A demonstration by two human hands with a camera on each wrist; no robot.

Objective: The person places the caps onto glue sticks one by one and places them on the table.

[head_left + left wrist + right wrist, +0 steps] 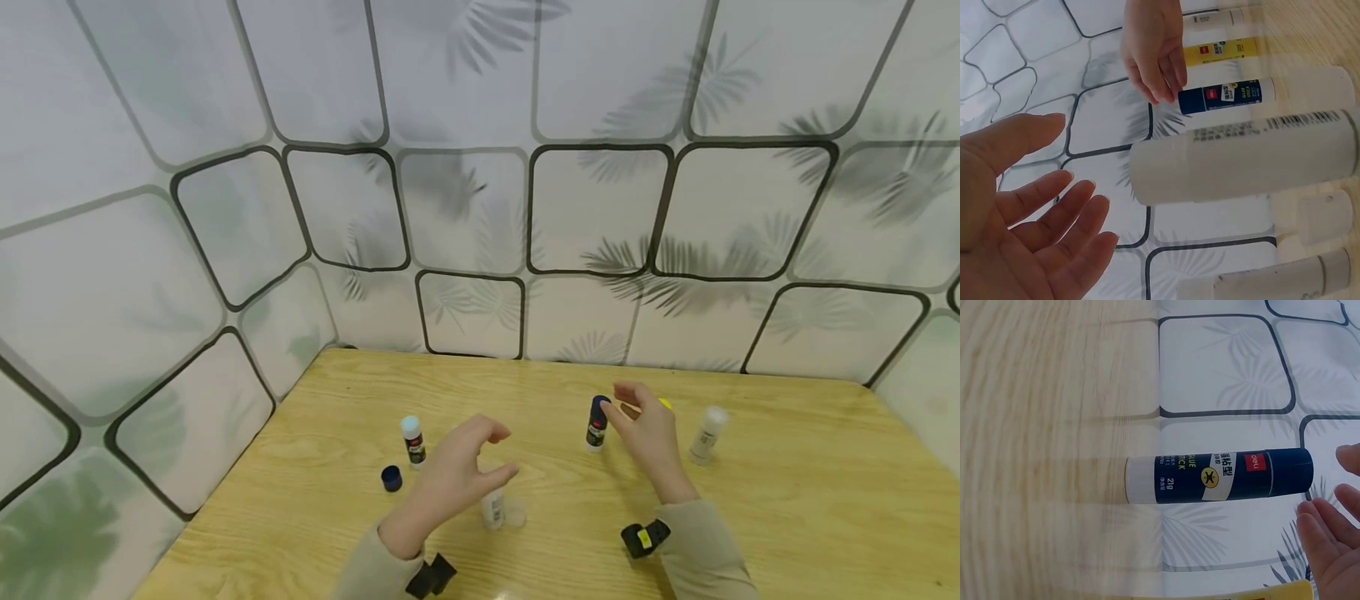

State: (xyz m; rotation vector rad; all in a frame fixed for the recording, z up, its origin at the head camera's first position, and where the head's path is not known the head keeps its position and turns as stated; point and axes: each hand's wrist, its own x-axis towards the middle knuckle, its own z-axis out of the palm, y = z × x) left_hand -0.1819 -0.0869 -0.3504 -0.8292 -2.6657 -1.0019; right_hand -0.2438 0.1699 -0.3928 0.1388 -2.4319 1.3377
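Observation:
My left hand (453, 471) hovers over the table with thumb and fingers spread apart, holding nothing. Close beneath it stands a white glue stick (492, 508), largely covered by the hand in the head view; the left wrist view shows this glue stick (1241, 156) upright with printed text. On the right, a navy glue stick (596, 429) stands on its white base, cap on. My right hand (648, 437) is beside its cap, fingers loosely bent; in the right wrist view the fingertips (1316, 531) are just off the cap of the navy glue stick (1219, 477).
A yellow glue stick (1229, 50) is mostly behind my right hand. Farther right stands another white glue stick (707, 435). At the left are a dark glue stick with a pale top (413, 442) and a loose navy cap (392, 478). A translucent round piece (515, 512) lies near the middle.

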